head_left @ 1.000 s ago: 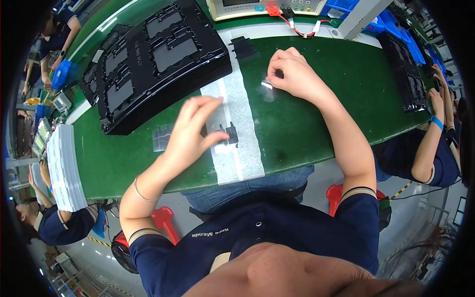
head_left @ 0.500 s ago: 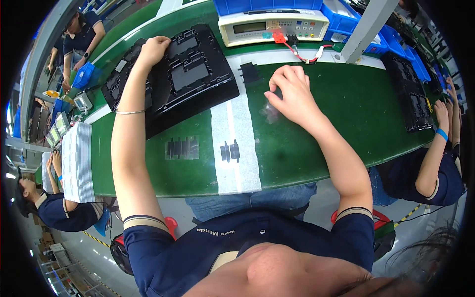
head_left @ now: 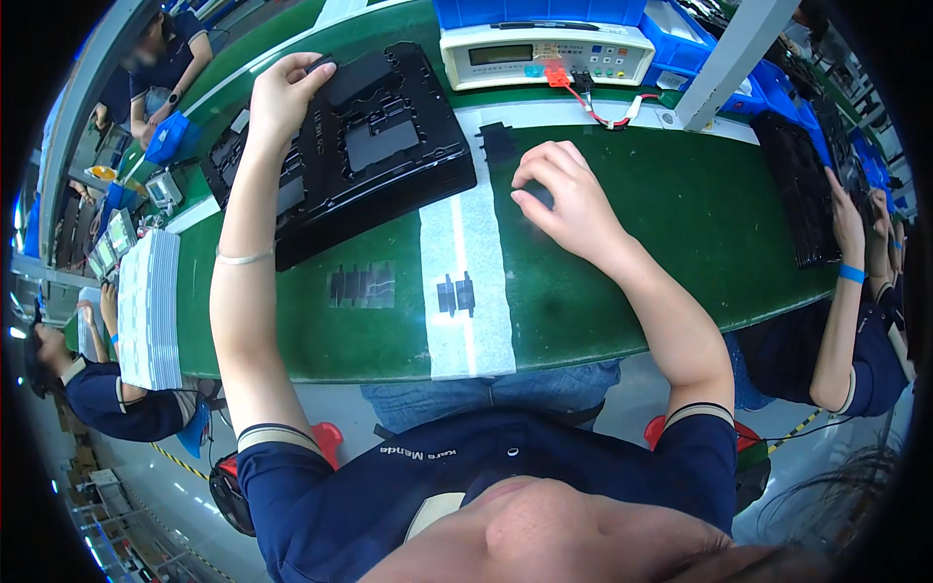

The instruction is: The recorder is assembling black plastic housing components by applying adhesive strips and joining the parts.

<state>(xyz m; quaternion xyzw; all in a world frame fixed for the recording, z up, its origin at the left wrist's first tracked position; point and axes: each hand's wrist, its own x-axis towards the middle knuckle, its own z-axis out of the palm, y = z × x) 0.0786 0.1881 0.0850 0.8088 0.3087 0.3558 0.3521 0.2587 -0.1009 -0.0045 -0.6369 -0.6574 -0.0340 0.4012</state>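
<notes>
At the upper left, my left hand (head_left: 289,95) pinches the edge of a dark flat panel (head_left: 358,80) between thumb and fingers, at the far part of a black moulded tray (head_left: 452,175). The panel looks tilted up from its recess. Another grey-black panel (head_left: 384,144) lies in a nearer recess. Right of the tray, my right hand (head_left: 571,199) hovers low over the green table (head_left: 632,253) with curled fingers. Something dark shows between its thumb and fingers; I cannot make out what. Several black strips (head_left: 362,288) on a clear sheet and two black pieces (head_left: 455,294) lie nearer to me.
A white bench meter (head_left: 544,58) with red and black leads stands at the back, beside blue bins (head_left: 671,44). A grey post (head_left: 734,68) rises at the back right. White stacked sheets (head_left: 149,311) sit at the left edge. Co-workers' hands (head_left: 847,228) handle another black tray (head_left: 792,185) at right.
My left hand has shifted slightly left and away, and the panel at its fingers has tilted up. My right hand has moved slightly nearer. The clear scrap beside it no longer shows.
</notes>
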